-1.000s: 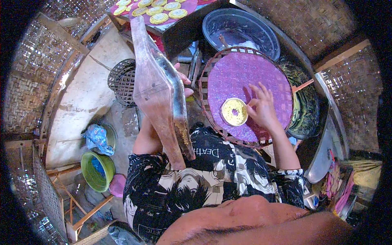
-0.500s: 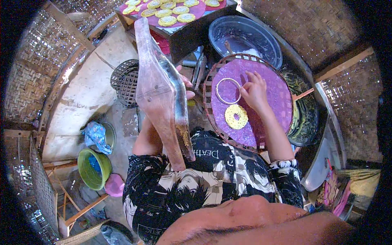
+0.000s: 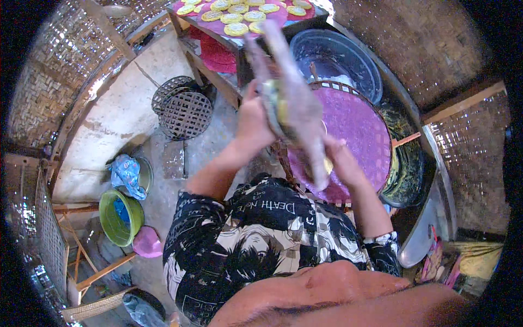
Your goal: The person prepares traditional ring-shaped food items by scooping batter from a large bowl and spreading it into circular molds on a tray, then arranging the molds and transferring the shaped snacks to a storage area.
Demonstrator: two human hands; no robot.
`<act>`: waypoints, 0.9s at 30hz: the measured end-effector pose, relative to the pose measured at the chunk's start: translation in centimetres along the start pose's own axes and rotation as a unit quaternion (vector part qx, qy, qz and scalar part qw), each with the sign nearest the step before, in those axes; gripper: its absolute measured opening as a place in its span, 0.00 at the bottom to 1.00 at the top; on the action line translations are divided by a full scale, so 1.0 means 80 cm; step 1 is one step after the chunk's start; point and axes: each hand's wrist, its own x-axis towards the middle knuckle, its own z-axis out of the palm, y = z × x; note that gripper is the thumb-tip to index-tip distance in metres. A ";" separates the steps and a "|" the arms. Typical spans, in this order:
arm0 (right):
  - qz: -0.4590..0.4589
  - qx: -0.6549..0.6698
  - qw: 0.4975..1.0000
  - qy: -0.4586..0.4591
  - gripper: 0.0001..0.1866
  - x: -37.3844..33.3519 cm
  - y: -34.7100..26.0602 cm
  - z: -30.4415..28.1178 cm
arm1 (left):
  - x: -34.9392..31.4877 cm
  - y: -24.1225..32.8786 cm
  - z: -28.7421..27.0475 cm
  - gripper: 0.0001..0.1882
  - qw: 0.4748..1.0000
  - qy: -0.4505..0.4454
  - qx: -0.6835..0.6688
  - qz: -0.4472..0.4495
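A two-handled wooden press (image 3: 302,106), blurred by motion, is tilted over a round woven tray lined with a purple sheet (image 3: 354,117). My left hand (image 3: 253,120) is closed around its left side, with yellowish stuff showing in the gap between its wooden parts. On the right, my right hand (image 3: 344,161) is at the press's lower end, its fingers mostly hidden, so I cannot tell whether it grips. Just the edge of a yellow lacy round (image 3: 328,165) shows beside that hand. The pale ring on the sheet is almost wholly covered by the press.
Several yellow lacy rounds (image 3: 234,28) lie on a low table at the top. A big dark basin (image 3: 340,54) stands behind the tray, and another pot (image 3: 411,180) with yellow smears to its right. Stacked woven discs (image 3: 185,114), a green tub (image 3: 117,229) and a blue bag (image 3: 126,177) are leftward.
The press has swung right and turned, now covering the left part of the tray. My right hand has moved down from the pale ring to the press's lower end.
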 end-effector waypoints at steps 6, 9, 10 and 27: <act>0.155 0.222 0.962 -0.035 0.38 -0.021 0.017 -0.037 | 0.059 0.007 0.018 0.35 0.886 -0.244 -0.392 -0.054; 0.181 0.258 0.947 -0.069 0.36 -0.023 0.015 -0.058 | 0.123 -0.003 0.024 0.34 0.528 -0.178 -0.811 -0.178; 0.205 0.249 0.945 -0.058 0.35 -0.024 0.016 -0.065 | 0.135 -0.005 0.031 0.35 0.467 -0.170 -0.841 -0.216; 0.270 -0.080 0.959 0.011 0.31 -0.005 0.004 -0.098 | 0.100 -0.052 0.107 0.32 0.448 -0.052 -0.855 -0.256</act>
